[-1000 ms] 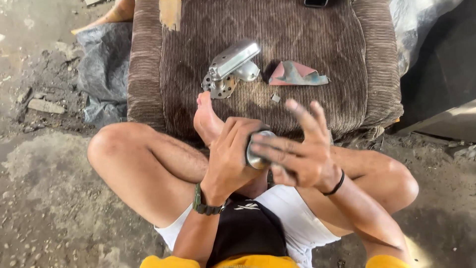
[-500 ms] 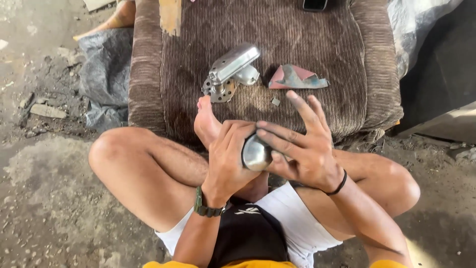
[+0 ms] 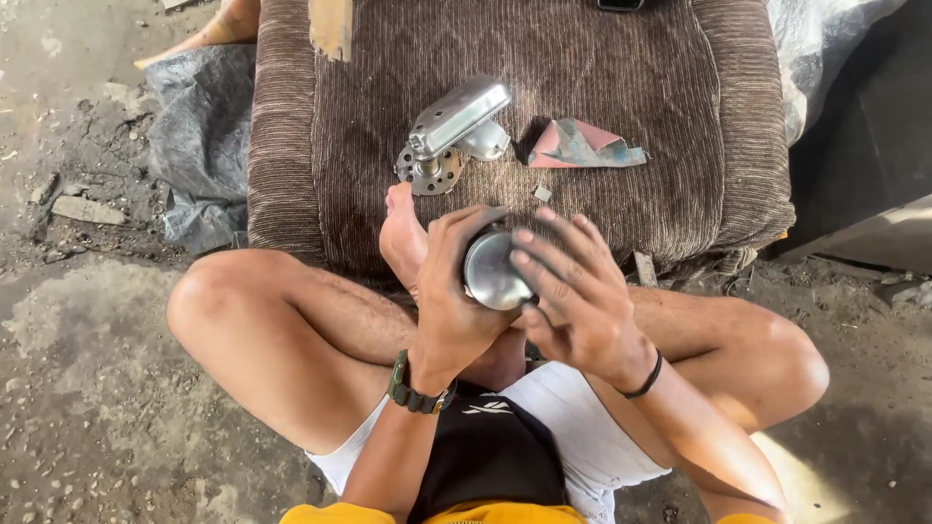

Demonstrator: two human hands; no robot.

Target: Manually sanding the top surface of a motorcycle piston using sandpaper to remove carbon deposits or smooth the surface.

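Observation:
I sit cross-legged on the ground. My left hand (image 3: 454,291) is wrapped around a round shiny metal part (image 3: 493,272), holding it above my lap. My right hand (image 3: 573,291) lies flat over the part's right side, fingers spread across its face. On the brown corded cushion (image 3: 621,107) just ahead lie a metal assembly with a perforated round flange (image 3: 449,131) and a crumpled pink-and-grey piece of sandpaper (image 3: 581,146). A small grey chip (image 3: 542,193) sits on the cushion near my fingertips.
A dark grey plastic sheet (image 3: 199,146) lies left of the cushion on the dirty concrete floor (image 3: 87,388). Another person's bare foot (image 3: 218,24) shows at the top left. A dark metal object (image 3: 864,165) stands at the right.
My right hand has closed in over the metal part, its fingers lowered from a raised spread onto the face. The part has turned so that its shiny round face shows.

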